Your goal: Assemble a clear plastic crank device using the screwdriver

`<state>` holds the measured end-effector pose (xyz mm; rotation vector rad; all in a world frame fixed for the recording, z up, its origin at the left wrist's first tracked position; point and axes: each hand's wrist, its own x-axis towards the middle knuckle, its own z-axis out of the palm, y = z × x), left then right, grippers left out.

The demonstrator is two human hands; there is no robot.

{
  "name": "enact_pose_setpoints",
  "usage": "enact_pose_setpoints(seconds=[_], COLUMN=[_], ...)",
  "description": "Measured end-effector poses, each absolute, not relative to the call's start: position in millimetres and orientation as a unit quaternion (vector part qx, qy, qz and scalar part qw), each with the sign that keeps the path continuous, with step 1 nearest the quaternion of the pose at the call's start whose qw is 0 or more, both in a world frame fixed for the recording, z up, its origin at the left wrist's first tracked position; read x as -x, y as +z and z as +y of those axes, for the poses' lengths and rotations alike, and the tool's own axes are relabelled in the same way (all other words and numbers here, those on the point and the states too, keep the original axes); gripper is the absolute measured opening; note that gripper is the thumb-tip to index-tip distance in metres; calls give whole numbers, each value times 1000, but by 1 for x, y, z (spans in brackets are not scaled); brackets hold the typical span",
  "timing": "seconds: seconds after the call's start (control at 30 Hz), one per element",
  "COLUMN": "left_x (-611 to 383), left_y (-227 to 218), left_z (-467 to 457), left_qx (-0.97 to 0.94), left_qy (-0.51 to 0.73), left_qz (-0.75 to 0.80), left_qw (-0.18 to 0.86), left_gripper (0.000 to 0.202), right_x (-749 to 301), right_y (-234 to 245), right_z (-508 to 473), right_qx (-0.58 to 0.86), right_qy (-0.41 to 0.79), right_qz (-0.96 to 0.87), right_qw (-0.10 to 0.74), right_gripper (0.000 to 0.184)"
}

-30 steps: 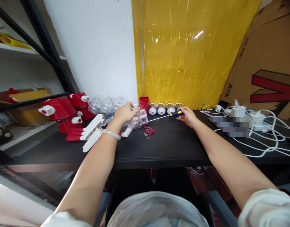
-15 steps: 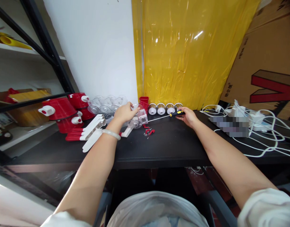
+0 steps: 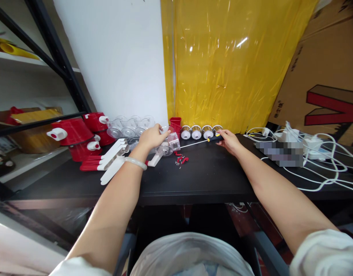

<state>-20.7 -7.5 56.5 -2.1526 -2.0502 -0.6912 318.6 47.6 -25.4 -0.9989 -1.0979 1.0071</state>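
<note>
My left hand point(image 3: 154, 137) is closed on a clear plastic part point(image 3: 173, 141), steadying it on the black table. Between the fingers of my right hand point(image 3: 228, 142) is the black-and-yellow handle of a screwdriver point(image 3: 214, 137). Its long thin shaft points left, with the tip at the clear part's right side; whether it meets a screw is too small to tell. A white handle point(image 3: 155, 159) juts out below the clear part. Just in front lie small red pieces point(image 3: 184, 159) and several tiny screws point(image 3: 178, 163).
Red housings with white knobs point(image 3: 74, 134) stand at the left, with white and red handles point(image 3: 113, 157) before them. Several clear cups point(image 3: 127, 126) and metallic cylinders point(image 3: 196, 132) line the back. White cables point(image 3: 332, 168) tangle at the right beside a cardboard box point(image 3: 323, 69).
Almost nothing differs. My right hand and the screwdriver handle have shifted very slightly, while my left hand and the clear part keep their place.
</note>
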Motion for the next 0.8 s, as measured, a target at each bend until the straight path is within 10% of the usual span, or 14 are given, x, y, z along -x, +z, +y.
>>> enact_pose_setpoints(seconds=[0.8], left_x=[21], left_y=[56], left_z=[-7], left_qx=[707], left_qy=[-225], left_qz=[-669], left_qw=[41], left_gripper=[68], right_x=[-318], right_y=[-22], right_z=[46], right_qx=[444], right_qy=[476], right_qz=[-471], right_qw=[596], right_gripper=[7])
